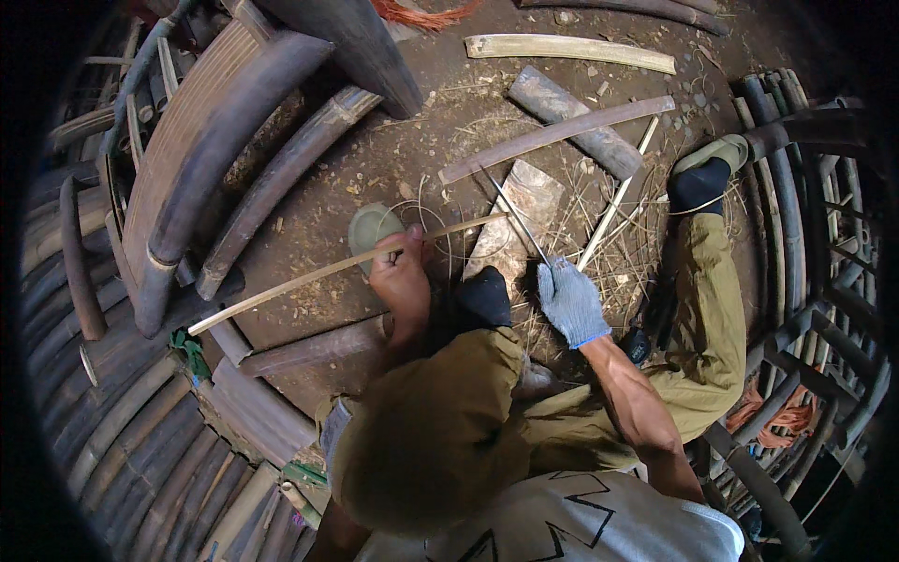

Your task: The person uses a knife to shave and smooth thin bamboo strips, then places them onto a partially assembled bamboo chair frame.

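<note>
A thin-bladed knife [526,230] is grasped in the gloved right hand [571,300], while a narrow bamboo strip [290,288] is gripped by the bare left hand [398,265], its far end lying beside the blade, over a pale slab [538,187]. Beyond, a curved bamboo slat [562,132] is seen on the dirt floor [440,122].

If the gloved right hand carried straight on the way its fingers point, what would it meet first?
Beyond the blade it holds, the gloved right hand would probably meet the pale flat slab first; its height above that is unclear.
</note>
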Available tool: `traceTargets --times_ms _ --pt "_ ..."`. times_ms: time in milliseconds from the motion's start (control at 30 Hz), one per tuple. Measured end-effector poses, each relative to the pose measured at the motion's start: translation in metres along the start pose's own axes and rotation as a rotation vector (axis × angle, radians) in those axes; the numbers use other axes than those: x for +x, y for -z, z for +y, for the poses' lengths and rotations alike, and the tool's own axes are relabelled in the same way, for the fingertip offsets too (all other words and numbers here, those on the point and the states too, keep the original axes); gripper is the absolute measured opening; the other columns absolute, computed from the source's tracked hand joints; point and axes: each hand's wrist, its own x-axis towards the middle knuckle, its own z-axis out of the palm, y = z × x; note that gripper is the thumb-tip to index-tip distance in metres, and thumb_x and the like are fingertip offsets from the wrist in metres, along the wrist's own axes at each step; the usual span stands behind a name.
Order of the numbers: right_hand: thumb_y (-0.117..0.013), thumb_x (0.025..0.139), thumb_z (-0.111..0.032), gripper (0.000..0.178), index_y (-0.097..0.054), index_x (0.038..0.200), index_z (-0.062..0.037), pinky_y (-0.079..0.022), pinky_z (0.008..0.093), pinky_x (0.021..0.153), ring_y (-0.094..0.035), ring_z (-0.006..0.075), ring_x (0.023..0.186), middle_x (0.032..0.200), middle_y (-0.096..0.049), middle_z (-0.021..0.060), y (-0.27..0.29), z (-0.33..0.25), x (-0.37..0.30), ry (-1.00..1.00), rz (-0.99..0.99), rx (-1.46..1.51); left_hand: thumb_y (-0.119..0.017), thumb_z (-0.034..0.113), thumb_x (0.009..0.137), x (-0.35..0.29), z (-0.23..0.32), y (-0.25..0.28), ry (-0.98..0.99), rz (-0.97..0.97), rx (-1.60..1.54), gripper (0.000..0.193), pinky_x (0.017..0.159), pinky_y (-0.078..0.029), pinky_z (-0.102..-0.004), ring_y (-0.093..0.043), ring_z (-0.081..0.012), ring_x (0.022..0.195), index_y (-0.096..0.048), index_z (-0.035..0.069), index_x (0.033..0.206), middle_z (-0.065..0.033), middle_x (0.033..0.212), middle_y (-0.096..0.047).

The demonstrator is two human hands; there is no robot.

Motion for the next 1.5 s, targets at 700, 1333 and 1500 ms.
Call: traceTargets --times_ms 700,1333,1500 --pt "-0.045 0.102 -0.030 0.035 -0.062 0.090 -0.0027 -0.052 0.0526 0.074 -0.064 0.0460 0.086 0.090 -0.066 0.0259 0.012 -0.016 0.007 -0.049 -0.042 0.074 -0.070 0.004 0.092 -0.019 0.014 -0.003 -0.135 -0.052 0.054 0.011 0.064 -0.050 -0.0241 -0.056 -0.0081 0.070 -0.059 0.001 0.092 -0.0033 0.078 -0.062" --pt "-0.069 0.086 -0.017 0.073 -0.034 0.147 0.0048 -0.035 0.0491 0.110 -0.045 0.0476 0.126 0.136 -0.047 0.0322 0.075 -0.090 0.042 0.315 0.534 -0.019 -0.063 0.006 0.096 0.254 0.302 0.080 -0.487 0.280 -0.376 0.015 0.074 -0.065 -0.0393 -0.071 -0.0296 0.084 -0.054 -0.002 0.106 -0.0141 0.101 -0.062" --pt "-0.068 0.088 -0.008 0.065 -0.039 0.145 0.0032 -0.043 0.0431 0.106 -0.053 0.0381 0.123 0.136 -0.052 0.0241 0.187 -0.174 0.105 0.531 0.739 0.162 -0.064 0.006 0.095 0.258 0.290 0.039 -0.437 0.293 -0.425 0.022 0.072 -0.065 -0.0414 -0.071 -0.0324 0.082 -0.051 -0.003 0.111 -0.0178 0.101 -0.062"
